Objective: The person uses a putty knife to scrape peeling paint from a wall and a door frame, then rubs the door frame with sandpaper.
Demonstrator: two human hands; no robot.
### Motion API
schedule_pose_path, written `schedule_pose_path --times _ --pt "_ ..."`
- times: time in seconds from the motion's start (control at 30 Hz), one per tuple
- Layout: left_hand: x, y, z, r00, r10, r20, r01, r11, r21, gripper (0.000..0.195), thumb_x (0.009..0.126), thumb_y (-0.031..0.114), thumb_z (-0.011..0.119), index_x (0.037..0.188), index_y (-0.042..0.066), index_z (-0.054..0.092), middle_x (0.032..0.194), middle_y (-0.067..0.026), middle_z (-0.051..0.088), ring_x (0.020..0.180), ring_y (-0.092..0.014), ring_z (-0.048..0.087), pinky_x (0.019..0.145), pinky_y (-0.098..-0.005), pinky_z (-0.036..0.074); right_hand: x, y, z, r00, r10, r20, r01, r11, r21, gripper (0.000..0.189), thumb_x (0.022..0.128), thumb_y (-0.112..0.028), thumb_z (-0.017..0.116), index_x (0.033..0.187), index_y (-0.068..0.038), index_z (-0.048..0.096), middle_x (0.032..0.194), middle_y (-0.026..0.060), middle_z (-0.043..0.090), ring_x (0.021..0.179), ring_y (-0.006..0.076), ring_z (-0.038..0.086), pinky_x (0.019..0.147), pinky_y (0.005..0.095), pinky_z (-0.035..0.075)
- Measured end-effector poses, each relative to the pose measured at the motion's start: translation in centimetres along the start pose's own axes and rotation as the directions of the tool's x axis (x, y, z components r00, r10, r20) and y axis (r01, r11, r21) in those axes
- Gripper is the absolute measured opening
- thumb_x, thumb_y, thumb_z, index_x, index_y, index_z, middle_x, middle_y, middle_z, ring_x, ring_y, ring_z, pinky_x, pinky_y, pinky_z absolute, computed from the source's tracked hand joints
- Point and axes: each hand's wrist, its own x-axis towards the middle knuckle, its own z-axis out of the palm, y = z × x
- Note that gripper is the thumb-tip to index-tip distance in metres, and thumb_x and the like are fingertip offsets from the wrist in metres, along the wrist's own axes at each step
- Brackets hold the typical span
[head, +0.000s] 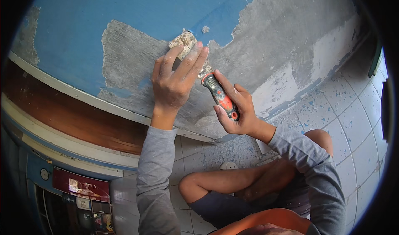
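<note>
My right hand [238, 105] grips the black and orange handle [226, 101] of a putty-knife-style scraper. Its wide blade [186, 41], crusted with pale residue, lies against the wall where blue paint [137, 10] meets bare grey plaster [131, 52]. My left hand [176, 68] lies over the blade, spread fingertips on its upper face and the thumb hidden. Just beyond the blade's edge, a small bare chip [205, 29] shows in the blue paint. Ragged paint edges surround a larger stripped area [274, 32] on the right.
Blue paint flakes and dust litter the white floor tiles [311, 110] by the wall's foot. My crossed legs [237, 179] are below my arms, near a small white round object [228, 165]. A brown recess [71, 107] runs along the wall's left edge; a round clock [44, 174] hangs further off.
</note>
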Motion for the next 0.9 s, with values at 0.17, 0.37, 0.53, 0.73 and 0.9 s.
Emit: schedule_pose_path --times 0.17,0.37,0.53,0.73,0.9 --pt "-0.3 1.0 -0.3 0.999 -0.052 0.006 0.052 0.998 -0.034 0.030 0.080 0.012 0.065 0.106 0.023 0.074 0.113 0.0137 0.067 0.102 -0.015 0.055 0.077 -0.0255 0.046 -1.0 -0.6 0.9 0.998 0.042 -0.043 -0.041 0.999 0.012 0.070 0.072 -0.010 0.066 0.137 0.005 0.046 0.090 0.0097 0.069 0.050 0.0178 0.037 0.056 0.0287 0.035" --pt "0.0 1.0 -0.1 0.998 -0.069 -0.007 0.069 0.998 -0.003 0.026 0.084 0.020 0.061 0.107 0.023 0.074 0.113 0.0134 0.067 0.103 -0.015 0.057 0.079 -0.0255 0.049 -0.1 -0.4 -0.3 1.000 0.000 0.004 0.000 1.000 -0.016 0.071 0.072 -0.008 0.065 0.138 0.005 0.045 0.064 0.0050 0.059 0.046 0.0175 0.037 0.054 0.0293 0.033" --pt "0.3 1.0 0.5 0.996 -0.086 -0.036 0.087 0.996 0.005 0.026 0.082 0.017 0.063 0.105 0.023 0.074 0.113 0.0134 0.068 0.101 -0.015 0.057 0.076 -0.0250 0.047 1.2 -0.4 -1.4 0.998 -0.030 0.048 0.032 0.999 -0.034 0.069 0.073 -0.011 0.065 0.138 0.003 0.046 0.062 0.0044 0.058 0.046 0.0172 0.039 0.053 0.0301 0.033" --pt "3.5 -0.7 0.6 0.956 -0.220 -0.193 0.223 0.975 -0.006 0.033 0.077 0.006 0.066 0.106 0.019 0.075 0.109 0.0066 0.070 0.100 -0.021 0.055 0.080 -0.0274 0.048 5.9 -1.2 -4.4 0.998 0.013 0.063 -0.002 0.986 -0.169 0.054 0.075 -0.019 0.069 0.127 -0.008 0.060 0.068 0.0057 0.065 0.048 0.0186 0.041 0.053 0.0297 0.034" --pt "2.4 1.1 1.2 0.953 -0.224 -0.202 0.210 0.974 -0.088 0.031 0.079 0.009 0.066 0.107 0.018 0.075 0.109 0.0054 0.070 0.103 -0.022 0.055 0.084 -0.0295 0.049 3.6 -1.4 -3.2 0.999 0.018 0.050 0.000 0.944 -0.330 0.055 0.073 -0.020 0.070 0.124 -0.003 0.060 0.061 0.0052 0.060 0.045 0.0198 0.039 0.053 0.0310 0.035"
